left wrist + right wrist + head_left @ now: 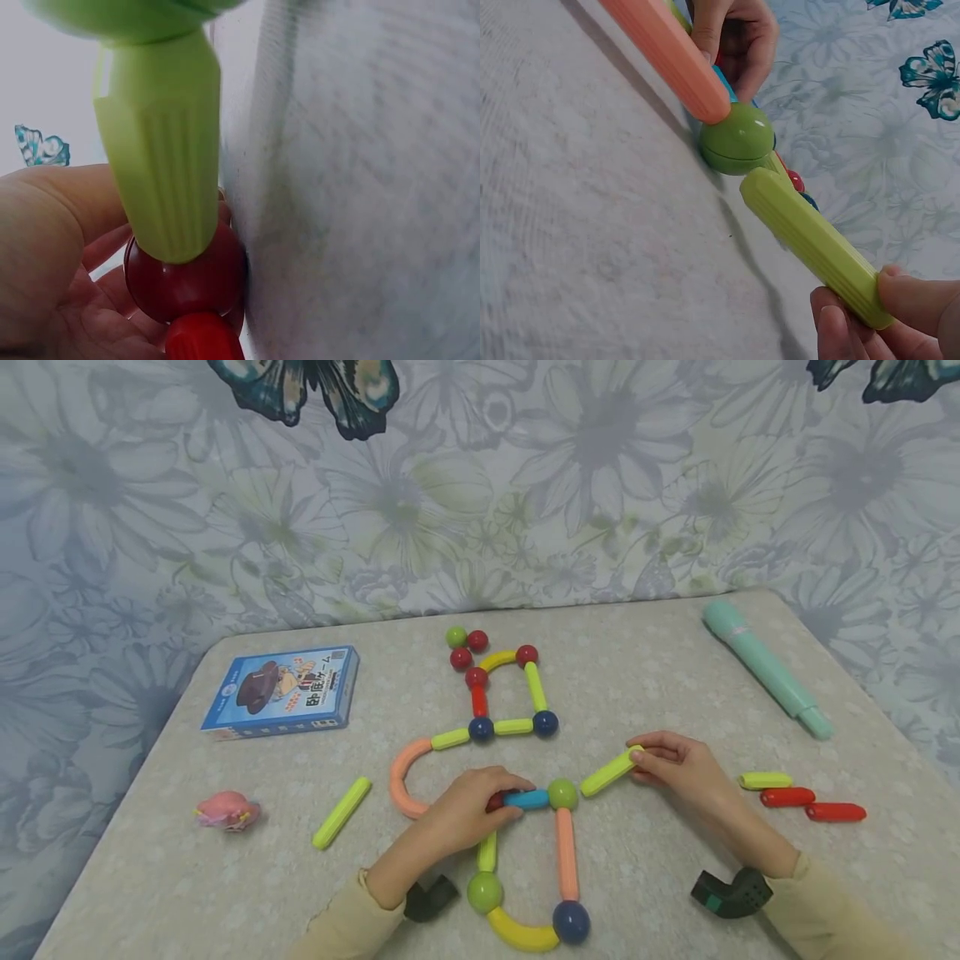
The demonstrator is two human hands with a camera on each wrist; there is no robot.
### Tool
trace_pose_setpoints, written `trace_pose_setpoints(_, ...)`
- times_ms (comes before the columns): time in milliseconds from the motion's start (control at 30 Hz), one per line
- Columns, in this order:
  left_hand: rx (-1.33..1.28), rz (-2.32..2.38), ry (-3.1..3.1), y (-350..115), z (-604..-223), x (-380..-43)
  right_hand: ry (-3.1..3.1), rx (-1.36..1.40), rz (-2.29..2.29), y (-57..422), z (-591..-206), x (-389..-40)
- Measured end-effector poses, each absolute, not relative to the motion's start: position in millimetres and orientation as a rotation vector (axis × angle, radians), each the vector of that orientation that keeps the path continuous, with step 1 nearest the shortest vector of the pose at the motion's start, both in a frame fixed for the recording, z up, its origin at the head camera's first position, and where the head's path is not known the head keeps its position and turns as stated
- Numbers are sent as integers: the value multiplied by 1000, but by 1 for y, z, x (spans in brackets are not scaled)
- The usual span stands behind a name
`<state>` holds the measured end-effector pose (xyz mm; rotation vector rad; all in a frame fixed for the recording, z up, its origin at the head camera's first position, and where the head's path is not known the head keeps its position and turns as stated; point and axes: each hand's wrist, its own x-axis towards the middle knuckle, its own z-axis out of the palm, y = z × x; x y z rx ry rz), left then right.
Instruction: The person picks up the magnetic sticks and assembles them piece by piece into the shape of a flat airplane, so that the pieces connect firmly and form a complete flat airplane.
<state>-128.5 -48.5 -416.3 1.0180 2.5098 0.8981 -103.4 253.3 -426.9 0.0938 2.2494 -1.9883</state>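
My left hand [468, 806] grips a dark red ball [184, 274] in the middle of a flat figure of magnetic rods and balls. Its fingertips lie along the blue rod [528, 799], which joins a green ball [563, 793]. From that green ball an orange rod [567, 856] runs down to a navy ball [572, 922]. My right hand [686, 768] pinches the far end of a lime-green rod [814, 244] between thumb and fingers. The rod's free end points at the green ball, close beside it. My left hand partly hides the red ball in the head view.
An upper loop with red balls [527, 655] lies behind. A lime rod [342, 812], a pink toy [227, 811] and a blue box [281, 692] are left. Red rods [787, 797], a short lime rod [766, 780] and a mint-green tube [765, 667] are right.
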Motion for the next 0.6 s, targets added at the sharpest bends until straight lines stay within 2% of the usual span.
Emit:
trace_pose_setpoints(400, 1033, 899, 2513, -48, -417, -128, 2165, 157, -1984, 250, -430, -104)
trace_pose_setpoints(600, 1032, 899, 2509, -48, -416, -128, 2308, 81, -1833, 252, -433, -105)
